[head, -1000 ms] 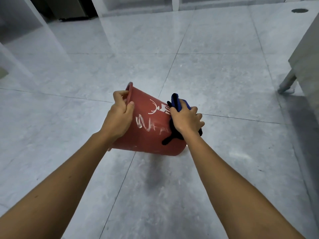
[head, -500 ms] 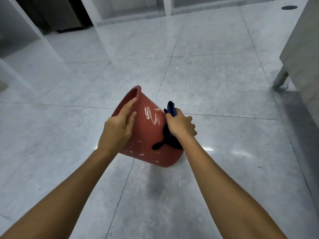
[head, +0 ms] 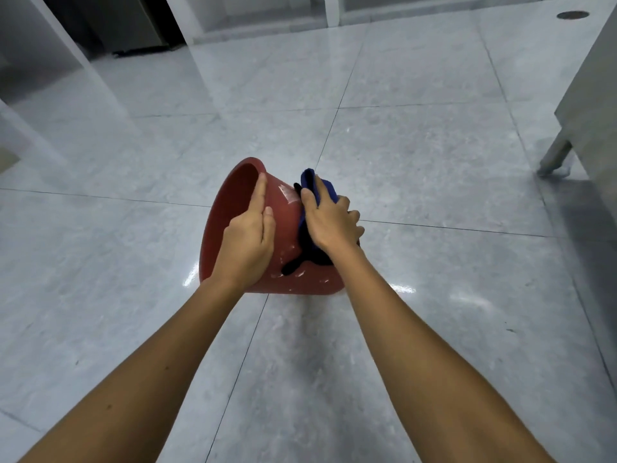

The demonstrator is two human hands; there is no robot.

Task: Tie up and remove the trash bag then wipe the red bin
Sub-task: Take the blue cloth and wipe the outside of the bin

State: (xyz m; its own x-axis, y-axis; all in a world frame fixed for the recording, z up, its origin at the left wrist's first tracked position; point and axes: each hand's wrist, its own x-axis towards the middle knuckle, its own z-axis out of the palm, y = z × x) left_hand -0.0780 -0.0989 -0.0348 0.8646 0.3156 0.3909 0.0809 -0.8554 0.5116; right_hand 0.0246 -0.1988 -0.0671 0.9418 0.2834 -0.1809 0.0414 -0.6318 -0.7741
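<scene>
The red bin (head: 227, 222) is held tilted on its side above the floor, its open mouth turned to the left. My left hand (head: 248, 237) lies flat against the bin's outer wall near the rim, steadying it. My right hand (head: 329, 218) presses a dark blue cloth (head: 309, 182) against the bin's right side; a black end of the cloth hangs down below my wrist. No trash bag is in view.
Pale grey tiled floor (head: 417, 155) stretches all around. A grey cabinet on a metal leg (head: 556, 157) stands at the right edge. White pillars and a dark doorway (head: 110, 25) lie at the far left. A round floor drain (head: 571, 15) sits far right.
The bin has turned so its mouth faces more to the left, and its white scrawl has rolled out of sight. My left hand shifted from gripping the rim to lying flat on the wall.
</scene>
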